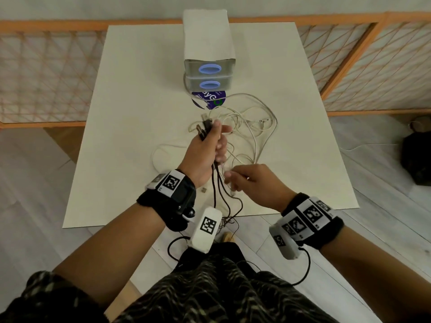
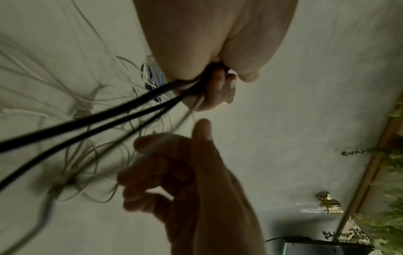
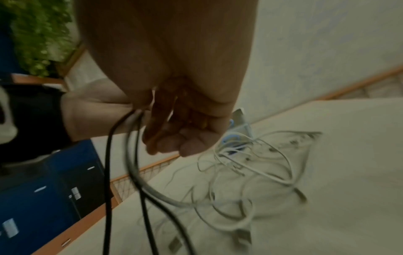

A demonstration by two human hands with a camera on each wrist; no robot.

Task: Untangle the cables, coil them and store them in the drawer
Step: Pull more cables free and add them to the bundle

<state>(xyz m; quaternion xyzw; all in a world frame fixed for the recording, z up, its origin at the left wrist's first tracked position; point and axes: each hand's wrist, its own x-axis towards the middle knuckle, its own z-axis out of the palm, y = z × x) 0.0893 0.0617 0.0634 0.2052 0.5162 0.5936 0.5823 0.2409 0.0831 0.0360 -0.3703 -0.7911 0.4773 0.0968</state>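
My left hand (image 1: 205, 148) is raised over the white table (image 1: 130, 113) and grips a folded bundle of black cables (image 1: 215, 190). Their plugs stick out above the fist and the strands hang past the table's near edge. In the left wrist view the fingers (image 2: 218, 89) clamp those black cables (image 2: 87, 127). My right hand (image 1: 233, 180) is just below and to the right, fingers curled on a thin white cable strand (image 1: 229, 192); it is blurred. A loose tangle of white cables (image 1: 254, 127) lies on the table behind. The drawer unit (image 1: 208, 50) stands at the far side, both drawers shut.
A round purple sticker (image 1: 210, 99) lies in front of the drawers. A small loose plug (image 1: 204, 190) sits on the table by my left wrist. A wooden lattice fence (image 1: 46, 73) surrounds the table. A dark bag (image 1: 417, 159) rests on the floor at right.
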